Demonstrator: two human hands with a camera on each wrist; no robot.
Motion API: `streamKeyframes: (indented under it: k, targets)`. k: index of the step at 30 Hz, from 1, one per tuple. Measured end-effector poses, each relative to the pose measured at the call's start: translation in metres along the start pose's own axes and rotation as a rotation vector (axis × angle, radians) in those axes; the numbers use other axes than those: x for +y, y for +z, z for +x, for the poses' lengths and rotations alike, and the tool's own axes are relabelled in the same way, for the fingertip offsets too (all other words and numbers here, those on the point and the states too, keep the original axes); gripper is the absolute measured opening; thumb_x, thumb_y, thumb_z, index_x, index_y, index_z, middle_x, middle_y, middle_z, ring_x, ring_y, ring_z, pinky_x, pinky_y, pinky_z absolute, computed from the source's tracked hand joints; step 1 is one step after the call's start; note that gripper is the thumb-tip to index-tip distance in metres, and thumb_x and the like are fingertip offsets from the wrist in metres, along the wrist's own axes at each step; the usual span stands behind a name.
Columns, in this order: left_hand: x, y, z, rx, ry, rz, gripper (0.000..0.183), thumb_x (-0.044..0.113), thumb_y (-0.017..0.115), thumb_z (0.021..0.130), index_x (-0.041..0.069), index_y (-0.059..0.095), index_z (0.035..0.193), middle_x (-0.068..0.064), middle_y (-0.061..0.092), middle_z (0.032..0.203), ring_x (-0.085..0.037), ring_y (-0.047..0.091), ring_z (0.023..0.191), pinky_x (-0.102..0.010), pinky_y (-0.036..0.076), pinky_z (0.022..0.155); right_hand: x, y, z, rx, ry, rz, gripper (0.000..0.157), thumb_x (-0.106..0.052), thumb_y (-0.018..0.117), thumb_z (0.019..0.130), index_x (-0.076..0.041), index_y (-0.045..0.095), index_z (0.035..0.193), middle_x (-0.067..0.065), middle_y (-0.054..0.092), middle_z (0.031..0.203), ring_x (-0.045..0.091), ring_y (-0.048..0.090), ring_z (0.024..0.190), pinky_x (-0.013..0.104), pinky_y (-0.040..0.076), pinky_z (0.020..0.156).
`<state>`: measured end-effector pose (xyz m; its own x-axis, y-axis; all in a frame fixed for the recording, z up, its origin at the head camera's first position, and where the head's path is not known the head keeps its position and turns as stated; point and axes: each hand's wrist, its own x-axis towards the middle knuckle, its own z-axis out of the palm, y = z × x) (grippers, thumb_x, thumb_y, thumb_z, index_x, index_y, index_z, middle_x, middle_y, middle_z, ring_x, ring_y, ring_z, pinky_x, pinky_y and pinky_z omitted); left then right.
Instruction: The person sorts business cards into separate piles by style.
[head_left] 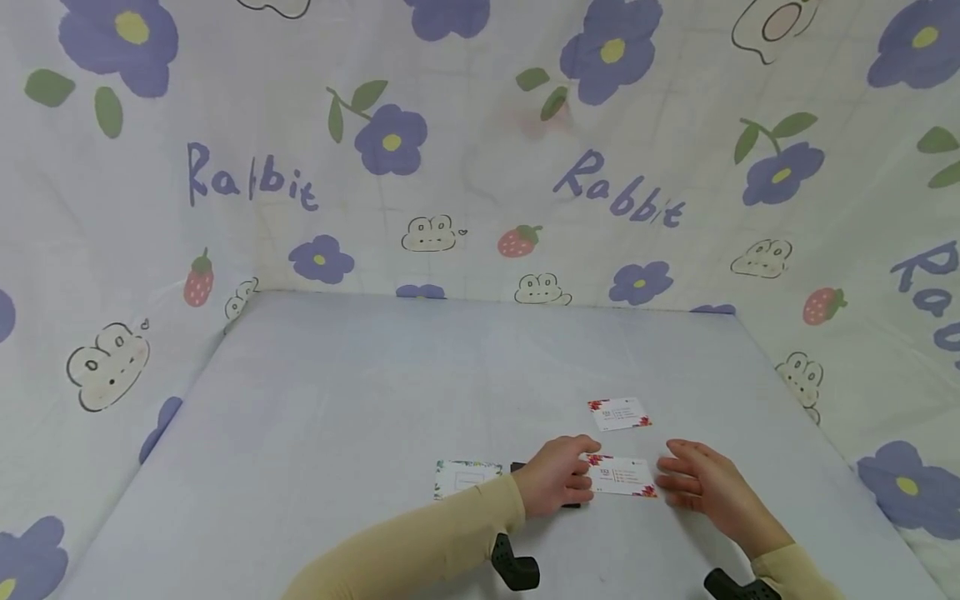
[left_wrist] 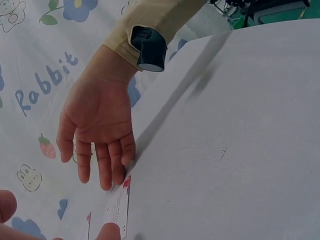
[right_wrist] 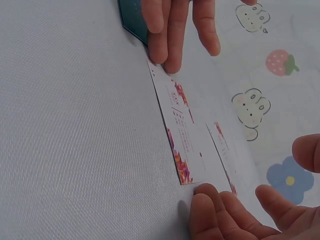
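A white card with red floral corners (head_left: 621, 476) lies on the table between both hands. At its left end is my left hand (head_left: 551, 479), fingers loosely bent with their tips right at the card's edge. My right hand (head_left: 708, 487) is at the other end, palm turned inward and fingers relaxed, tips close to the short edge. The right wrist view shows the card (right_wrist: 177, 125) lying flat between the two sets of fingertips. A dark flat object (right_wrist: 131, 22) is partly hidden beneath my left hand; its kind does not show.
A second red-cornered card (head_left: 619, 413) lies farther back on the white-covered table (head_left: 360, 392). Left of the dark object is a card with a leafy green border (head_left: 467, 477), partly covered by my left sleeve. Patterned cloth walls (head_left: 472, 183) enclose the table's back and sides.
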<state>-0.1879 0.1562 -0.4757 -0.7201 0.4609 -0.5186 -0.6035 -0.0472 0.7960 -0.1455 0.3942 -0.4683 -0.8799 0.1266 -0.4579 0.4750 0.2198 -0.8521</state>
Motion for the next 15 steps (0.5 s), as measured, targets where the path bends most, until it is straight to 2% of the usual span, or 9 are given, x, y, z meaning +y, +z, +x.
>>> streamKeyframes:
  k: [7, 10, 13, 15]
  targets:
    - [-0.0001, 0.0018, 0.0012, -0.002, -0.007, -0.025, 0.055, 0.027, 0.061, 0.099, 0.002, 0.049, 0.146, -0.031, 0.047, 0.149, -0.028, 0.054, 0.104, -0.048, 0.054, 0.103, 0.0004, 0.0019, -0.0004, -0.014, 0.013, 0.058, 0.068, -0.04, 0.042, 0.109, 0.004, 0.02, 0.155, 0.0, 0.07, 0.114, 0.008, 0.071, 0.092, 0.028, 0.06, 0.081]
    - [-0.0012, 0.0027, 0.0024, 0.002, -0.013, -0.043, 0.054, 0.027, 0.061, 0.098, 0.002, 0.05, 0.145, -0.032, 0.047, 0.148, -0.028, 0.054, 0.103, -0.048, 0.053, 0.103, 0.0001, 0.0036, 0.0003, -0.013, 0.024, 0.066, 0.07, -0.042, 0.043, 0.108, 0.004, 0.019, 0.156, 0.01, 0.069, 0.123, 0.008, 0.071, 0.092, 0.028, 0.06, 0.081]
    - [-0.0021, 0.0029, 0.0027, 0.014, -0.019, -0.06, 0.053, 0.027, 0.062, 0.098, 0.002, 0.051, 0.143, -0.031, 0.048, 0.147, -0.029, 0.056, 0.105, -0.049, 0.053, 0.104, -0.0004, 0.0052, 0.0013, -0.005, 0.036, 0.071, 0.076, -0.046, 0.045, 0.107, 0.003, 0.017, 0.158, 0.024, 0.059, 0.139, 0.008, 0.07, 0.093, 0.028, 0.06, 0.081]
    - [-0.0025, 0.003, 0.0027, 0.015, -0.024, -0.066, 0.053, 0.027, 0.062, 0.098, 0.002, 0.051, 0.143, -0.031, 0.048, 0.147, -0.031, 0.056, 0.109, -0.05, 0.053, 0.104, -0.0003, 0.0059, 0.0019, 0.001, 0.044, 0.08, 0.077, -0.047, 0.046, 0.107, 0.003, 0.016, 0.158, 0.027, 0.053, 0.144, 0.008, 0.07, 0.093, 0.028, 0.06, 0.081]
